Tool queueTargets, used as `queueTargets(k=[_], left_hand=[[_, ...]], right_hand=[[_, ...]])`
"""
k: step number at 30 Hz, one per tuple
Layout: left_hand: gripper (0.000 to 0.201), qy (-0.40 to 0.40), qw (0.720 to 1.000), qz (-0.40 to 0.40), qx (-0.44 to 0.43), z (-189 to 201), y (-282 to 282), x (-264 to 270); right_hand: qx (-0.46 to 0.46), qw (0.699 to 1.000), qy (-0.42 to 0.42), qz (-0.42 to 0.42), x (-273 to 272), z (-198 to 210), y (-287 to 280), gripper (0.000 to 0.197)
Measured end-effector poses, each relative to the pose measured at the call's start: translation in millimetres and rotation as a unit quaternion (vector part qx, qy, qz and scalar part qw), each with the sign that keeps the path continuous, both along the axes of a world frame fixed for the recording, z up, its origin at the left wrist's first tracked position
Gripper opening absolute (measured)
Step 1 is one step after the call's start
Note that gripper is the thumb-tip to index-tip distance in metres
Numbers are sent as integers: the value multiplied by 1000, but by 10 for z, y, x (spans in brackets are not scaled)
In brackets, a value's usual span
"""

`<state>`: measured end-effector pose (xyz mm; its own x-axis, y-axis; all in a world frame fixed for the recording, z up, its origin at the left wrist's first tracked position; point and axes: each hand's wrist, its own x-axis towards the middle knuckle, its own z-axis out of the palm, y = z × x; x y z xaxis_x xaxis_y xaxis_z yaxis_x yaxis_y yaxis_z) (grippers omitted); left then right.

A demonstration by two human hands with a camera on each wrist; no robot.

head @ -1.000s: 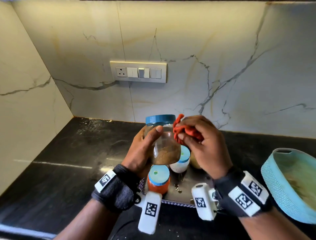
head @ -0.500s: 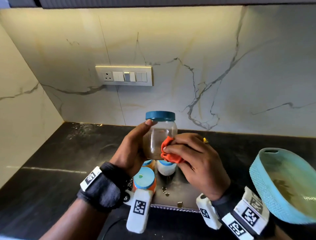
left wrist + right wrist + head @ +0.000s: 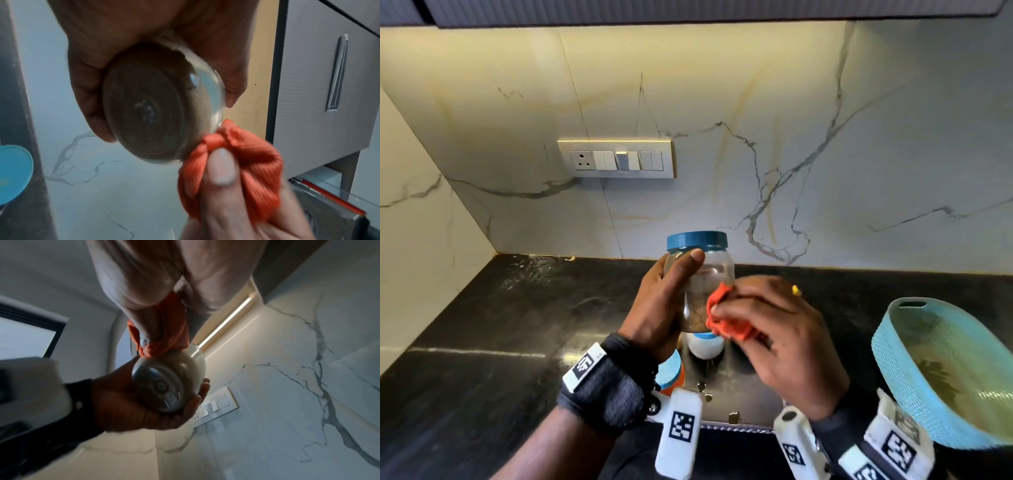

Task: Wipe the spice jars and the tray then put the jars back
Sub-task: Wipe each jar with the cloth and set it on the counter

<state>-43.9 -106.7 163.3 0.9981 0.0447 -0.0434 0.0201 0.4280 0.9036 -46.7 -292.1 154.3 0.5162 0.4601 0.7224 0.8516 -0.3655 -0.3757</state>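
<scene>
My left hand [image 3: 664,301] grips a clear spice jar [image 3: 707,274] with a blue lid and brown powder, held upright above the steel tray [image 3: 736,404]. My right hand [image 3: 774,329] pinches a bunched orange cloth [image 3: 722,318] against the jar's lower right side. The left wrist view shows the jar's base [image 3: 148,105] with the cloth [image 3: 230,162] touching its edge. From the right wrist the jar [image 3: 168,384] sits in the left palm, cloth [image 3: 164,334] above it. On the tray stand a white-filled jar [image 3: 705,346] and an orange-filled jar [image 3: 671,375], both blue-lidded and partly hidden by my hands.
A light blue woven basket [image 3: 914,359] sits on the black counter [image 3: 482,342] at the right. A switch plate [image 3: 616,159] is on the marble wall behind. The counter meets a side wall at the left.
The jar went from tilted to upright and was raised. My right hand with the cloth moved from near the lid down to the jar's lower side.
</scene>
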Motion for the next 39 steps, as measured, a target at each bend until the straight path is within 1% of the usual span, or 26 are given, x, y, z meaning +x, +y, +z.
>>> queueTargets(k=[2,3,5,7,8,9,11,13,15,17,18,20,22,23,25,27,29,30,31,33,34,35,36,37,38,39], left_hand=[[69,3,1000,2,3,-39,4,-1],[68,3,1000,-4,6,-46,-5,-3],[67,-7,1000,-23,9,-76,-39,-16],[68,-18,999,-33,9,-83,-50,-12],[63,-22,999,-33,1,-77,-38,1],[54,-25,999,-30,-8,-62,-17,25],[35,-12,999,-28,-27,-6,36,45],[29,0,998,-29,-49,24,91,28],[33,-2,998,-23,-53,20,124,-12],[35,-19,998,-23,-48,12,120,-56],[43,-28,999,-21,-38,-6,122,-65],[65,-30,999,-23,-23,-29,125,-71],[76,-27,999,-18,-29,-25,166,-61],[77,-29,999,-11,-32,-15,194,-58],[72,-19,999,2,-46,33,271,-68],[69,-11,998,-5,-65,84,351,-91],[74,-21,998,-12,-65,88,395,-115],[80,-27,998,-18,-58,78,399,-128],[86,-35,998,-25,-54,56,399,-143],[94,-45,997,-37,-45,31,374,-177],[92,-43,997,-41,-46,23,366,-206],[85,-42,997,-50,-51,40,353,-231],[72,-44,995,-55,-63,60,348,-258],[56,-50,994,-59,-75,81,352,-270],[44,-55,994,-54,-84,97,366,-278],[40,-60,993,-45,-90,111,399,-271]], right_hand=[[-22,999,-20,12,2,-22,-43,27],[-11,1000,-15,17,62,13,-53,26],[54,998,40,9,226,110,-56,22],[133,986,103,-8,334,195,-27,20],[149,982,114,-16,334,200,0,19],[147,983,108,-25,293,187,28,20],[118,990,71,-24,128,97,66,22],[85,996,40,-12,-49,-23,94,23],[68,997,29,-5,-92,-73,111,21],[107,992,59,13,19,-34,125,20],[135,987,88,20,102,6,137,19],[185,971,148,28,244,110,173,18],[205,962,179,25,275,127,217,18],[207,961,180,22,232,96,240,18],[193,967,162,27,68,12,265,16],[160,980,115,37,-102,-52,277,15],[126,989,65,41,-158,-42,289,13],[121,990,56,38,-125,2,303,13],[129,989,62,35,-71,49,324,12],[184,975,117,38,111,128,383,15],[219,962,156,47,190,168,420,16],[245,949,189,55,247,207,464,16],[259,940,214,63,259,228,499,16],[263,934,231,68,235,227,531,16],[258,934,238,70,173,206,557,16],[245,940,228,66,85,186,571,16]])
